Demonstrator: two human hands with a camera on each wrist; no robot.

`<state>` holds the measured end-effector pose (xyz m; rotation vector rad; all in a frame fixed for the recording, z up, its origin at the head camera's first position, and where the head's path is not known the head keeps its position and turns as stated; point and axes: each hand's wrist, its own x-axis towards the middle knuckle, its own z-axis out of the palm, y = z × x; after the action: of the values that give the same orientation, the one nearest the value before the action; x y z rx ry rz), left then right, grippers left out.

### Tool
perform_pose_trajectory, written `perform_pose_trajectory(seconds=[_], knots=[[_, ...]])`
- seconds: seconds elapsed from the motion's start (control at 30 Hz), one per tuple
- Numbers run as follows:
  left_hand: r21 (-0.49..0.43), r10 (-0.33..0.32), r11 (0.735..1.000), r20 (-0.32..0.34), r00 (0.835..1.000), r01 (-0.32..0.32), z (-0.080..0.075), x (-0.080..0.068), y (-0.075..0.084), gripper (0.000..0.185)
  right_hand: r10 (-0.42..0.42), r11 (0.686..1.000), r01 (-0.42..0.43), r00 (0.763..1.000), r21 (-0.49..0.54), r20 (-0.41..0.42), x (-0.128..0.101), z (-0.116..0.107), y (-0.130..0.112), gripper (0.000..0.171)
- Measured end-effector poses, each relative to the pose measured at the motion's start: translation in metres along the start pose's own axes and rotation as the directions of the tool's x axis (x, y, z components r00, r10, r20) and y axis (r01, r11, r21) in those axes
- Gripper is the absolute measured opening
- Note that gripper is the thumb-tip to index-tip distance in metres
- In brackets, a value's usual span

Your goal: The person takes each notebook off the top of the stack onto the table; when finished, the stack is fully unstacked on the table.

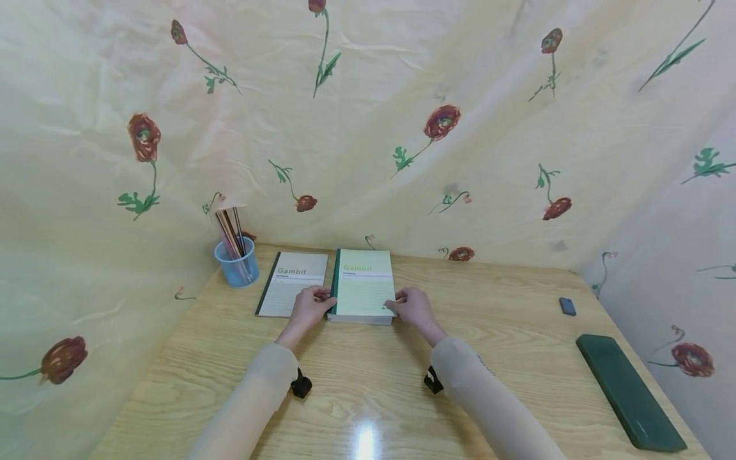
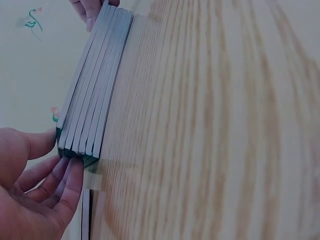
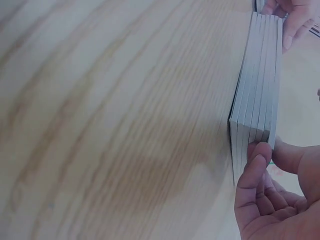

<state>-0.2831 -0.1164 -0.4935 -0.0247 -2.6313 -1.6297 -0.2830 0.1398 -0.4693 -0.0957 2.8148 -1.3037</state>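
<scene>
A stack of several notebooks with a pale green "Gambit" cover lies at the back middle of the wooden table. My left hand grips its near left corner, thumb on top and fingers against the lower edge. My right hand pinches the near right corner in the same way. The page edges of the stack show in both wrist views. A single beige notebook lies flat just left of the stack.
A blue cup of pencils stands at the back left by the flowered cloth wall. A long dark green case lies near the table's right edge, with a small dark object behind it.
</scene>
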Motion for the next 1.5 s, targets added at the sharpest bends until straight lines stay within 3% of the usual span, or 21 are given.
perform_pose_trajectory(seconds=[0.27, 0.47, 0.67, 0.77, 1.1, 1.5], knots=[[0.012, 0.002, 1.000, -0.002, 1.000, -0.002, 0.001, 0.000, -0.004, 0.026, 0.054, 0.998, -0.054, 0.998, 0.013, 0.014, 0.000, -0.012, 0.010, 0.032], [0.006, 0.004, 1.000, -0.002, 1.000, -0.004, 0.000, 0.000, -0.003, 0.026, 0.104, 0.987, -0.110, 0.993, 0.117, 0.055, -0.002, -0.029, 0.022, 0.037], [0.010, 0.025, 1.000, 0.001, 1.000, -0.025, 0.000, -0.001, -0.004, 0.025, 0.119, 0.953, -0.137, 0.990, 0.271, 0.081, -0.008, -0.052, 0.040, 0.034], [0.006, 0.013, 1.000, 0.003, 1.000, -0.013, 0.001, -0.001, -0.005, 0.025, 0.135, 0.943, -0.153, 0.988, 0.295, 0.082, -0.011, -0.064, 0.053, 0.033], [0.004, 0.008, 1.000, 0.002, 1.000, -0.008, -0.001, -0.001, -0.004, 0.027, 0.172, 0.939, -0.189, 0.982, 0.288, 0.083, -0.021, -0.099, 0.087, 0.037], [-0.016, 0.000, 1.000, 0.008, 1.000, 0.000, -0.002, -0.004, -0.002, 0.028, 0.196, 0.960, -0.204, 0.979, 0.189, 0.061, -0.022, -0.100, 0.101, 0.043]])
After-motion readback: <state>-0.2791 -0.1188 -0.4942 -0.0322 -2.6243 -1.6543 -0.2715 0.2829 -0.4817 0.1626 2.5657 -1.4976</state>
